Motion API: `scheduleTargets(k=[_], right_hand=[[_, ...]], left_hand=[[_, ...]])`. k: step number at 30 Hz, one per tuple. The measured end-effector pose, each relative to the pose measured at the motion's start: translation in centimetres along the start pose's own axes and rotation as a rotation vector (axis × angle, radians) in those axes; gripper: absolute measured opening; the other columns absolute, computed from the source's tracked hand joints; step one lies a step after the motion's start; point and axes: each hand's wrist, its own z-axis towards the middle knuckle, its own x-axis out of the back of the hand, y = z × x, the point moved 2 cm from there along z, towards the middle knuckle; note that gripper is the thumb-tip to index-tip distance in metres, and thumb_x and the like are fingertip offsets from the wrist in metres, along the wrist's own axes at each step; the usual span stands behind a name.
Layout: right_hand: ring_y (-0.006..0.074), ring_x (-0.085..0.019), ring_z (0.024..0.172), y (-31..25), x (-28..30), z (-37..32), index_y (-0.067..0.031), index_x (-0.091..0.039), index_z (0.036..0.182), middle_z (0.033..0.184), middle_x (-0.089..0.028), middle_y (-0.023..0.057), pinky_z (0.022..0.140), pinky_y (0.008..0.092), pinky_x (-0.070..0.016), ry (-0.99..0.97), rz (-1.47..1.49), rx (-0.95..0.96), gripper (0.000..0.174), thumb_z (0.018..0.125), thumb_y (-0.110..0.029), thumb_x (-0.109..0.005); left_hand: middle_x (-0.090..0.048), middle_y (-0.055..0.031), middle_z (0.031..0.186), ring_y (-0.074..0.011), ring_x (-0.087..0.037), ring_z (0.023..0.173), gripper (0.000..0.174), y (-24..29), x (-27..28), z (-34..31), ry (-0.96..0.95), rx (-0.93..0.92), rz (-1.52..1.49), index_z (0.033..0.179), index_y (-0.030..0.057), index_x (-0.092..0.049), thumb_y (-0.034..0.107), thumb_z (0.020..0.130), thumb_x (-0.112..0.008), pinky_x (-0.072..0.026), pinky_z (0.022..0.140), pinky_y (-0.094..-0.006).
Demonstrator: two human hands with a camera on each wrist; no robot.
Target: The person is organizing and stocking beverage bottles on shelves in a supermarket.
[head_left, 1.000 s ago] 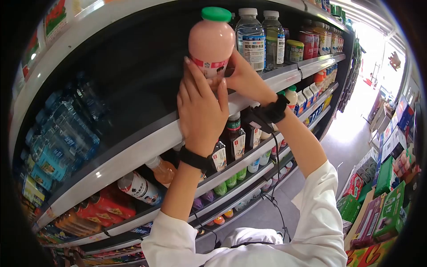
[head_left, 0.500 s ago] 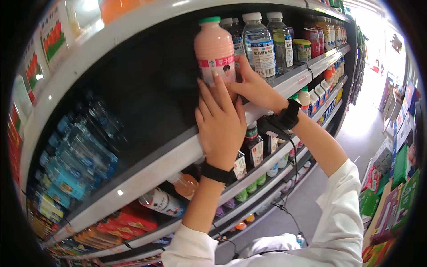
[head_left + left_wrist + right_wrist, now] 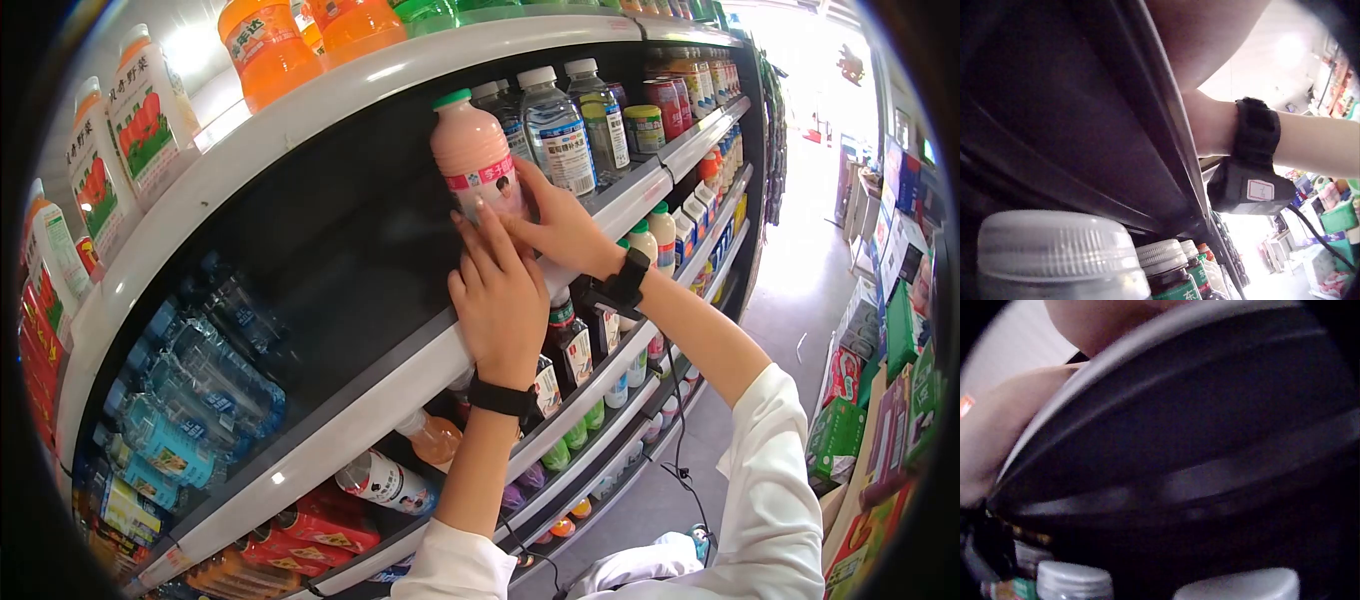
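Note:
A pink drink bottle (image 3: 468, 140) with a green cap and a pink label stands at the front of the dark shelf (image 3: 340, 240) in the head view. My right hand (image 3: 565, 228) holds it round its right side, thumb across the front. Long fingers of my left hand (image 3: 498, 312) reach up and touch the bottle's lower front, hiding its base. Clear bottles with white caps (image 3: 556, 130) stand just to its right. Both wrist views look at the shelf's underside; the left one shows my right wrist's black band (image 3: 1257, 132), and neither shows the pink bottle.
Orange drink bottles (image 3: 268, 50) line the shelf above. Blue-labelled water bottles (image 3: 215, 385) stand at the left end. Below the white shelf edge (image 3: 330, 425) are tilted bottles (image 3: 385, 480) and several dark ones. Boxes (image 3: 840, 430) flank the aisle at right.
The pink bottle has gone farther back onto the shelf, beside the clear bottles, and looks smaller. Both hands have stayed at it, the left fingers now lower on its front. The head view has shifted.

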Motion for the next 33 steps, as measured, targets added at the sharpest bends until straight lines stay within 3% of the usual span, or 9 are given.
scheduleTargets(k=[2,9,15,20,23,25,28,30,33], right_hand=[[0.0371,-0.061,0.078,-1.2,0.2,-0.4,0.0014,-0.034,0.127,0.086,-0.060,0.0260,0.069,0.0396,-0.0484,0.109,-0.191,0.027,0.068,0.080,-0.040,-0.060],[0.0391,-0.059,0.077,-1.6,0.7,-1.7,0.0054,-0.045,0.115,0.082,-0.061,0.0252,0.070,0.0442,-0.0463,0.112,-0.465,-0.062,0.062,0.081,-0.045,-0.056],[0.0334,-0.054,0.085,-0.2,0.7,-3.2,0.0076,-0.047,0.113,0.084,-0.059,0.0194,0.083,0.0380,-0.0408,0.132,-0.450,0.159,0.044,0.086,-0.027,-0.049],[0.0340,-0.054,0.086,0.2,0.4,-3.6,0.0089,-0.044,0.116,0.087,-0.059,0.0199,0.084,0.0393,-0.0407,0.180,-0.448,0.218,0.046,0.085,-0.024,-0.051],[0.0365,-0.050,0.100,-0.3,0.7,-3.8,0.0082,-0.042,0.119,0.101,-0.056,0.0231,0.090,0.0408,-0.0381,0.163,-0.448,0.158,0.048,0.085,-0.024,-0.051],[0.0389,-0.041,0.116,-1.0,1.0,-4.2,0.0071,-0.037,0.125,0.121,-0.045,0.0259,0.099,0.0425,-0.0319,0.197,-0.477,0.278,0.052,0.086,-0.024,-0.052],[0.0394,-0.032,0.124,-1.4,0.7,-6.4,0.0058,-0.032,0.129,0.132,-0.034,0.0256,0.104,0.0427,-0.0257,0.209,-0.330,0.153,0.056,0.086,-0.024,-0.052],[0.0382,-0.031,0.126,-2.9,0.9,-8.8,0.0043,-0.029,0.131,0.133,-0.034,0.0249,0.105,0.0414,-0.0253,0.161,-0.188,0.111,0.056,0.087,-0.021,-0.053],[0.0355,-0.033,0.126,-5.7,2.4,-14.0,-0.0009,-0.031,0.132,0.134,-0.035,0.0213,0.104,0.0400,-0.0276,-0.064,-0.021,0.020,0.054,0.086,-0.017,-0.053]], left_hand=[[-0.045,-0.0243,0.129,-0.0247,-0.057,0.098,0.062,0.0,-0.2,0.2,-0.007,0.012,-0.010,0.134,-0.0039,-0.029,0.026,0.085,-0.052,-0.0426,0.079,-0.0348],[-0.044,-0.0188,0.132,-0.0213,-0.058,0.094,0.054,0.1,-0.4,0.3,-0.072,-0.008,0.046,0.128,-0.0060,-0.035,0.027,0.087,-0.050,-0.0428,0.077,-0.0333],[-0.046,-0.0182,0.131,-0.0220,-0.059,0.090,0.052,0.2,-0.4,0.5,-0.075,0.004,0.041,0.127,-0.0053,-0.037,0.027,0.088,-0.048,-0.0430,0.076,-0.0338],[-0.047,-0.0174,0.130,-0.0225,-0.059,0.088,0.051,0.0,-0.5,0.4,-0.080,0.006,0.029,0.127,-0.0049,-0.038,0.027,0.089,-0.047,-0.0431,0.076,-0.0342],[-0.047,-0.0169,0.130,-0.0224,-0.059,0.088,0.050,0.1,-0.5,0.5,-0.077,-0.005,0.021,0.127,-0.0040,-0.039,0.028,0.089,-0.047,-0.0430,0.077,-0.0347],[-0.047,-0.0164,0.130,-0.0221,-0.058,0.088,0.050,0.1,-0.5,0.4,-0.088,-0.007,0.010,0.127,-0.0033,-0.039,0.028,0.089,-0.047,-0.0430,0.077,-0.0351],[-0.048,-0.0162,0.129,-0.0247,-0.057,0.094,0.050,0.2,-0.6,0.4,-0.069,-0.006,-0.016,0.128,-0.0020,-0.040,0.028,0.089,-0.047,-0.0425,0.083,-0.0360],[-0.049,-0.0169,0.127,-0.0288,-0.053,0.104,0.049,0.2,-0.4,0.3,0.048,-0.045,0.000,0.128,-0.0016,-0.041,0.027,0.088,-0.048,-0.0401,0.091,-0.0385],[-0.048,-0.0176,0.127,-0.0346,-0.045,0.116,0.043,0.3,0.7,0.6,0.124,-0.112,-0.322,0.124,-0.0020,-0.045,0.020,0.087,-0.051,-0.0329,0.100,-0.0423]])
